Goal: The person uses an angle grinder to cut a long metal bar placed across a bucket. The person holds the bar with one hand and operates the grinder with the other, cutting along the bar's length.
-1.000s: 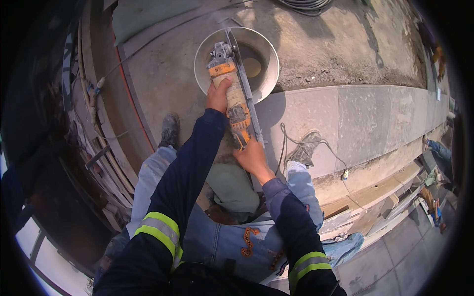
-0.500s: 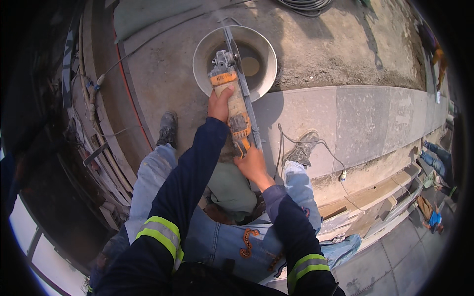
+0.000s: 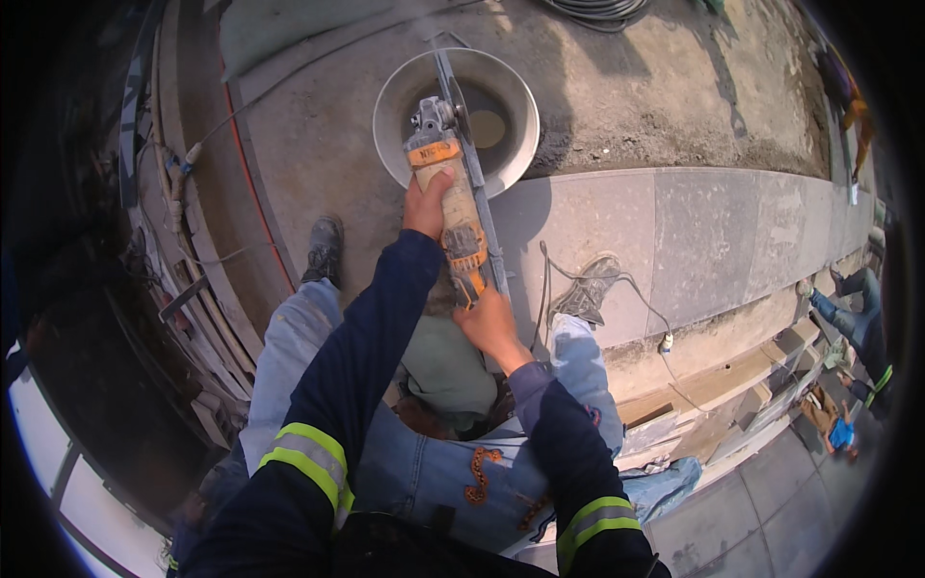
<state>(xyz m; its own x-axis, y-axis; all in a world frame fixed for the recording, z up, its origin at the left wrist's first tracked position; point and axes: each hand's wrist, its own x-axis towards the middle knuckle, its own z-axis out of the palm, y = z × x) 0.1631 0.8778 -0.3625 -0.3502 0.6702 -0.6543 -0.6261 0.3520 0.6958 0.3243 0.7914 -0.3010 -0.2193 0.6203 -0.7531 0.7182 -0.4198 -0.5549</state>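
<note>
Both of my hands are closed on a dusty yellow-and-grey angle grinder. My left hand wraps round its body behind the metal head, thumb on top. My right hand grips the rear handle, lower down. The grinder's disc stands on edge against a long narrow grey strip, which runs along the tool's right side. The strip's far end rests over a round pale bucket with murky liquid at the bottom. How the strip is held up at its near end is hidden.
My boots stand either side of the tool. A black cable with a pale connector loops over the right boot. Grey slabs lie to the right, with planks nearer me. An orange cord runs along the left. Other people are at far right.
My hands and the grinder keep nearly the same pose; the whole view has shifted slightly. At far right, a person in jeans has moved more into view.
</note>
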